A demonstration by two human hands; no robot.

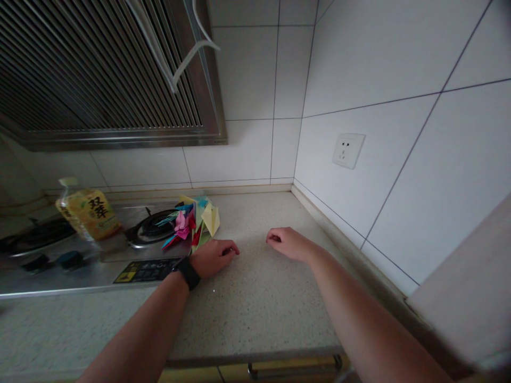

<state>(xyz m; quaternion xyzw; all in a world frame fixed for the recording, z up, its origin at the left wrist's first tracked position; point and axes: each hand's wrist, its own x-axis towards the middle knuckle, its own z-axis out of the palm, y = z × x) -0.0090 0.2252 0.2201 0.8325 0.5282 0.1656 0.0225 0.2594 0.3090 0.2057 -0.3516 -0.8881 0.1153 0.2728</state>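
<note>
My left hand (213,257), with a black band on its wrist, rests on the speckled countertop (255,308), its fingers loosely bent and a gap showing between thumb and forefinger. Nothing is visible in it. Just behind it lies a pile of folded paper origami (195,221) in pink, red, blue, yellow and green, partly over the edge of the stove. To the right, my right hand (288,242) rests low over the counter with its fingers curled in and no object showing. Bare counter separates the two hands.
A gas stove (139,268) with black burners is on the left, bearing a yellow-labelled plastic bottle (93,213). Above it hangs a range hood (120,135) with a white cable (191,53). A wall socket (348,150) sits on the right tiled wall. A drawer handle (295,369) runs below the counter edge.
</note>
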